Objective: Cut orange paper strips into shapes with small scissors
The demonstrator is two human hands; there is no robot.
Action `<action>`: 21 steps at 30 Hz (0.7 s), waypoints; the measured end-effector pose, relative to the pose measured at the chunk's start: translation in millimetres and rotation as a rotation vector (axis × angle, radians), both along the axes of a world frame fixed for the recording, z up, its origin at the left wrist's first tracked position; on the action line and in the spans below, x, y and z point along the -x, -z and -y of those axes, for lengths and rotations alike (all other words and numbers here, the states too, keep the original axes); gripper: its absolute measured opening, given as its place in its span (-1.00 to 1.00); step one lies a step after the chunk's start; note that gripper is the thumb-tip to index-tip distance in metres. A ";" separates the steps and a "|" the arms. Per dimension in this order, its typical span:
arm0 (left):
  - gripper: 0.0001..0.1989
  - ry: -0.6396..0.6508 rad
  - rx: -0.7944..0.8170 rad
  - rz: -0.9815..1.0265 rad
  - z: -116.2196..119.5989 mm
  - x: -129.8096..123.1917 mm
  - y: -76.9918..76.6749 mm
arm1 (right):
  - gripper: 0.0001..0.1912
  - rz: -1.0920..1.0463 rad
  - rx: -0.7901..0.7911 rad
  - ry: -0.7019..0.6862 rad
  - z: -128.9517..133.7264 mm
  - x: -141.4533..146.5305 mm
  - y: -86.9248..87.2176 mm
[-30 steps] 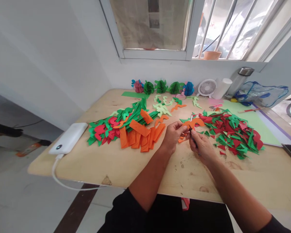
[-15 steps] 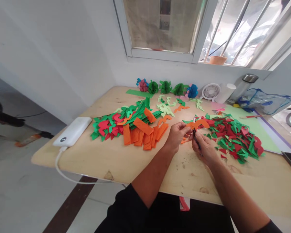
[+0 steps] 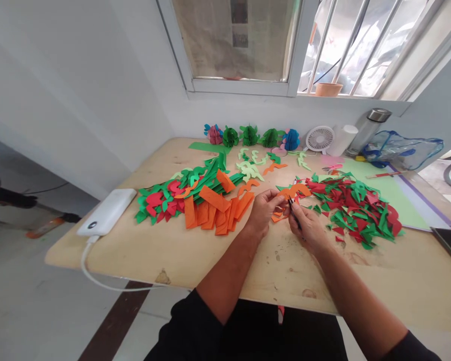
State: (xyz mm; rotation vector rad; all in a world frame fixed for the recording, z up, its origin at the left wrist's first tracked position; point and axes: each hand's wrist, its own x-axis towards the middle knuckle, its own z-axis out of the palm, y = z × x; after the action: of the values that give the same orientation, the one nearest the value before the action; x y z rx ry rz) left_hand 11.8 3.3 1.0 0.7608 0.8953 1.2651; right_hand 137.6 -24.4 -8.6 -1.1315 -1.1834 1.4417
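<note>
My left hand [image 3: 263,210] pinches one end of an orange paper cutout [image 3: 298,190] with a wavy outline. In my right hand [image 3: 307,224] are small dark scissors [image 3: 291,204], their tips at the lower edge of that cutout. The handles are mostly hidden by my fingers. Folded orange paper strips [image 3: 214,203] lie in a heap left of my hands, against a pile of green paper pieces [image 3: 206,178] and red ones [image 3: 156,198]. To the right is a big mound of red and green paper scraps [image 3: 361,208].
Several honeycomb paper figures [image 3: 250,135] line the wall. Beside them stand a small white fan [image 3: 320,139], a bottle [image 3: 370,130] and a clear blue-edged pouch [image 3: 402,148]. A white power bank [image 3: 107,211] with its cable [image 3: 84,260] sits at the table's left edge.
The view has shifted slightly, so the table's contents appear a little further left. Both hands still hold the orange cutout and the scissors, with little change in their pose.
</note>
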 end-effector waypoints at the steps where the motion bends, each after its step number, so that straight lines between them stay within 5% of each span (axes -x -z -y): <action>1: -0.77 -0.007 0.007 -0.001 0.0 0.5 0.0 | -0.52 -0.002 0.005 0.000 0.1 0.6 0.5; 21: -0.76 -0.005 0.045 0.026 3.4 7.5 -5.4 | -0.50 0.004 0.057 0.017 4.1 5.4 3.0</action>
State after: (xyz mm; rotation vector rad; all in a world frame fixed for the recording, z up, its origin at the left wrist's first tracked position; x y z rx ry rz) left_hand 4.3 -0.1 6.4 0.7054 0.9021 1.2522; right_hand 132.1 -28.5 -11.6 -1.1812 -1.1397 1.4691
